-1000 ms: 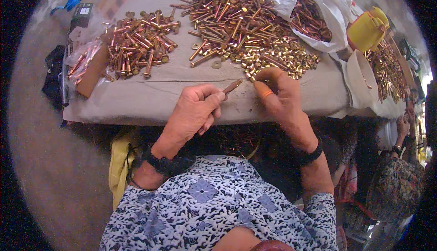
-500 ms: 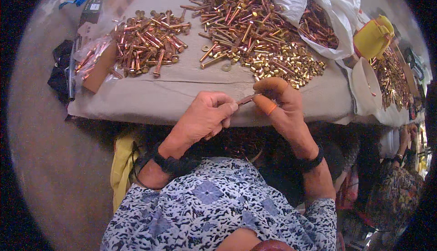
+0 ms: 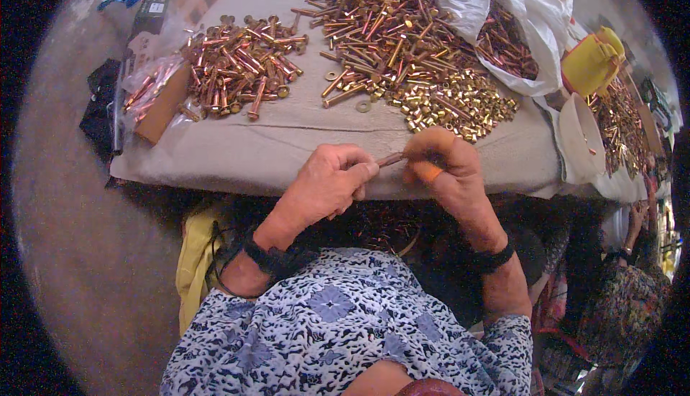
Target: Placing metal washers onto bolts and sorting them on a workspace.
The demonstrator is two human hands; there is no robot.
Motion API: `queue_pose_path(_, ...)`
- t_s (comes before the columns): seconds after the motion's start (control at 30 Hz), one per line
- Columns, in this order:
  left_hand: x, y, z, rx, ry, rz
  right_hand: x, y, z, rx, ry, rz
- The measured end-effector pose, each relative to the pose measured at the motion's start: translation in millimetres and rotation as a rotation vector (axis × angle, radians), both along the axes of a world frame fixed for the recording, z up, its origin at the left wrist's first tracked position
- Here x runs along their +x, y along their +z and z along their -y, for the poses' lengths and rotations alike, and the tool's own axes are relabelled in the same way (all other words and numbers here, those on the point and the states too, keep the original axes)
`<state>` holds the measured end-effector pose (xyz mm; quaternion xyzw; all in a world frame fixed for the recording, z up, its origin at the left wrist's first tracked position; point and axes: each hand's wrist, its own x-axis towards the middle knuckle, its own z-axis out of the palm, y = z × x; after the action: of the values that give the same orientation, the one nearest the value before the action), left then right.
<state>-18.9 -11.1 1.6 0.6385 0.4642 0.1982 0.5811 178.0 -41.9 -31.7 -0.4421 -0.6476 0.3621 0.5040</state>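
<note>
Single metal bolt (image 3: 390, 159), copper-brown, slim and straight-shanked; dull sheen. Visible length: mid-section only. Left end enclosed between thumb and fingers of the left hand (image 3: 327, 180); right end meets the covered fingers of the right hand (image 3: 453, 162), which hide it. Contact there cannot be confirmed, thumb blurred. Pose: lies crosswise in view, slanting, right end farther from the wearer than the left. Position: in front of the body, seen against the near part of the table (image 3: 287, 155). Surface detail too small to read.
</note>
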Motion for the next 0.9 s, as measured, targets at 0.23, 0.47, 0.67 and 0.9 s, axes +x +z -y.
queue_pose_path(0.23, -2, -1, 0, 0.134, -0.021, -0.059, -2, 9, 3, -0.008, -0.06, 0.151)
queue_pose_path(0.47, -1, -5, 1, 0.23, -0.001, -0.068, -1, 5, 1, 0.01, -0.072, 0.203)
queue_pose_path(0.67, -1, -13, 0, 0.257, 0.006, -0.026, 2, 7, 5, -0.178, -0.028, 0.006)
queue_pose_path(0.9, -1, -16, 0, 0.308, -0.013, -0.043, -1, 12, 4, 0.002, -0.1, 0.254)
